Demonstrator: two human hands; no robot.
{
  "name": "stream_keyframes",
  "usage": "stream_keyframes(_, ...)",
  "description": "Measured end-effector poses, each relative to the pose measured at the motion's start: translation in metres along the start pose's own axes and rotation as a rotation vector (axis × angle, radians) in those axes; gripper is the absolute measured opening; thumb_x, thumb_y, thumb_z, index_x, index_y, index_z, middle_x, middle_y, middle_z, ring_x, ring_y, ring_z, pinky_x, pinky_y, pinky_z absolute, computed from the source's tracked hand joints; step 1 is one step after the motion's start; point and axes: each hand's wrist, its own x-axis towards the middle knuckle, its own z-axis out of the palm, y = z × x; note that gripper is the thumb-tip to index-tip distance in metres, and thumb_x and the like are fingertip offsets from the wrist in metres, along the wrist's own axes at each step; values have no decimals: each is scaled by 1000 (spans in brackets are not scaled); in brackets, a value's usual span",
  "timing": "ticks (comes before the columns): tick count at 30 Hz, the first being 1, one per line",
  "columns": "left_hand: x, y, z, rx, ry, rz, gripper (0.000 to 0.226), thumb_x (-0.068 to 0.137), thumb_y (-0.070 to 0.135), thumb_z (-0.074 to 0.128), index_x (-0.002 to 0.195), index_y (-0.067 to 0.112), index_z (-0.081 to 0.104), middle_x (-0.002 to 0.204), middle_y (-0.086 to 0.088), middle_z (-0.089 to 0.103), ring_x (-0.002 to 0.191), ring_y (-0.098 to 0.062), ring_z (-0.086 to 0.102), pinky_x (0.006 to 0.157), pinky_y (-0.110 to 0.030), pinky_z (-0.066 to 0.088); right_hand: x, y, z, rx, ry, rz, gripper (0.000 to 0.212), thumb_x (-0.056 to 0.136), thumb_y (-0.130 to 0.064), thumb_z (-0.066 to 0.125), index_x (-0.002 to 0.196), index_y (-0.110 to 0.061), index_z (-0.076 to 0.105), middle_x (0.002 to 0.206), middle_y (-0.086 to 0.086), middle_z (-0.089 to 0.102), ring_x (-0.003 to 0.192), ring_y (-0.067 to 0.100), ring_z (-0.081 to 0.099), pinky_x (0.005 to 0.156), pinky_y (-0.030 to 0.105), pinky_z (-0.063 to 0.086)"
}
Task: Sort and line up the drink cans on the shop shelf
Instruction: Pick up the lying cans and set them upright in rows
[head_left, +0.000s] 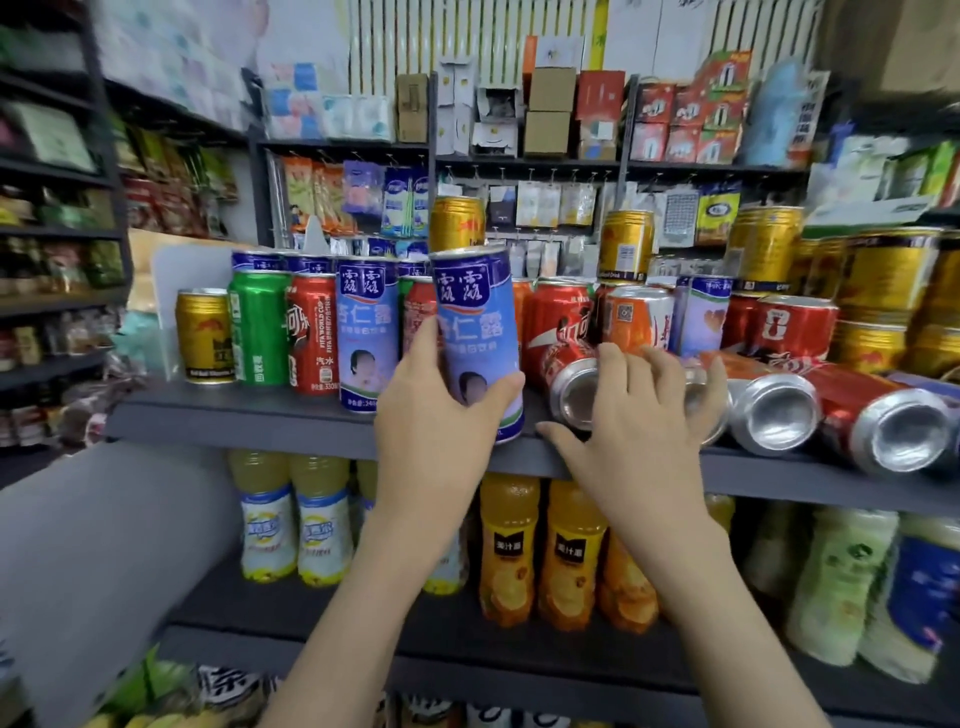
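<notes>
My left hand grips a tall blue can, held upright just above the front edge of the dark shelf. My right hand reaches over a red can lying on its side, fingers spread and curled over it. To the left stand a gold can, a green can, a red can and another blue can. More red cans lie on their sides at the right, one near my fingers and one further right.
Gold cans are stacked at the right back, with upright red cans in front of them. Bottles of yellow and orange drink fill the shelf below. Hanging packets and boxes cover the wall behind. A white divider stands at the left.
</notes>
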Motion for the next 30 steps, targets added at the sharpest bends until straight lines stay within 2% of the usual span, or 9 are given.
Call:
stream_keyframes(4,2,-7,15,52,-30,-1,62,73,38,76,125,25,45,118,8,60,107,-11,58,89,-39,51,3,0,8,2,25,29,79,61,-38,83,121,2,51,104,18,62,118,40,46,101,68,28)
stream_keyframes(7,5,-9,22,124,-42,33,64,75,38,75,128,23,42,121,4,57,111,-14,54,92,-36,47,5,1,14,69,66,28,72,63,-36,80,117,2,52,104,16,61,118,33,40,99,67,32)
stream_keyframes(9,6,-7,25,199,-45,72,68,78,39,72,133,18,38,124,0,53,115,-16,49,91,-30,40,5,0,15,77,116,39,68,64,-38,79,115,2,55,104,14,63,116,30,41,105,66,22)
stream_keyframes(11,5,-5,27,299,-38,136,73,81,42,68,137,12,32,126,-4,49,117,-19,46,88,-27,38,4,-2,14,73,184,64,64,67,-42,73,112,1,58,103,11,64,114,27,45,111,55,8)
stream_keyframes(16,5,-5,32,462,-26,181,76,85,44,61,141,6,27,125,-12,45,115,-25,44,84,-28,40,1,-5,5,101,295,116,60,72,-47,60,110,-1,59,104,8,63,109,25,52,110,49,9)
stream_keyframes(21,7,-9,39,500,34,201,69,80,36,70,131,1,40,115,-15,46,104,-29,49,70,-23,34,-1,-7,-2,127,295,140,59,75,-49,56,113,-4,58,106,7,63,107,26,58,111,50,10)
stream_keyframes(26,12,-14,48,535,75,248,70,64,34,84,113,-5,52,96,-16,56,84,-29,59,57,-28,49,0,-7,-7,253,313,195,65,74,-53,56,119,-6,52,107,4,64,108,16,54,114,46,5)
stream_keyframes(28,16,-13,50,578,84,261,69,56,37,87,102,-3,56,87,-14,58,76,-26,60,49,-27,47,1,-9,-11,316,338,210,68,74,-51,58,121,-3,50,111,7,62,110,13,47,114,52,12)
stream_keyframes(30,18,-14,51,597,111,280,67,51,39,89,95,0,55,82,-12,58,72,-25,60,46,-26,45,3,-12,-17,402,359,236,69,74,-45,65,124,-1,49,115,9,59,112,15,42,109,53,28)
